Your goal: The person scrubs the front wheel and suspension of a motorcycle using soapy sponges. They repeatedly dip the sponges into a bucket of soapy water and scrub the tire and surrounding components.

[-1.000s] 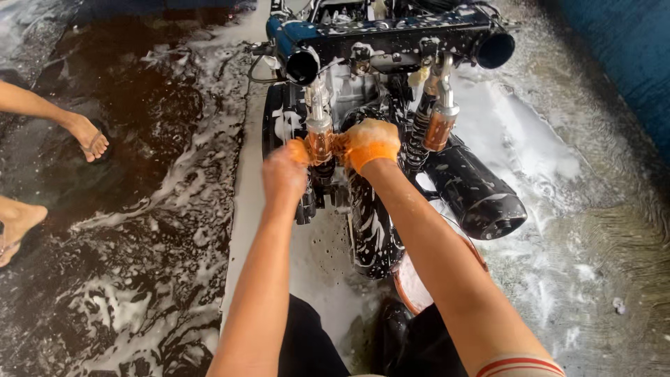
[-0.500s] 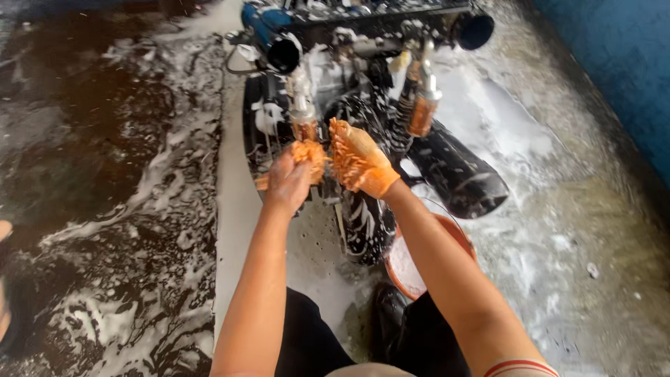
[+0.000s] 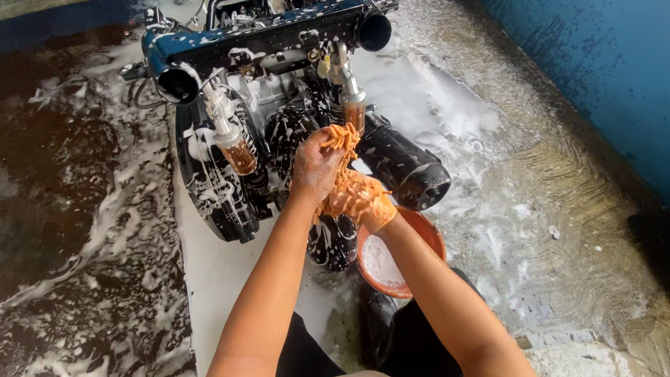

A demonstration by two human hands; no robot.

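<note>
Soapy wet floor [image 3: 77, 230] on my left, then the foam-covered motorbike [image 3: 230, 160] w/ its rear tyre [image 3: 331, 241] facing me. My left hand [image 3: 315, 167] grips the top of the orange noodle wash mitt [image 3: 349, 185], fingers curled round it. My right hand [image 3: 363, 202] sits inside the mitt, over the tyre. Orange bucket [image 3: 426, 234] w/ suds just beside, right.
</note>
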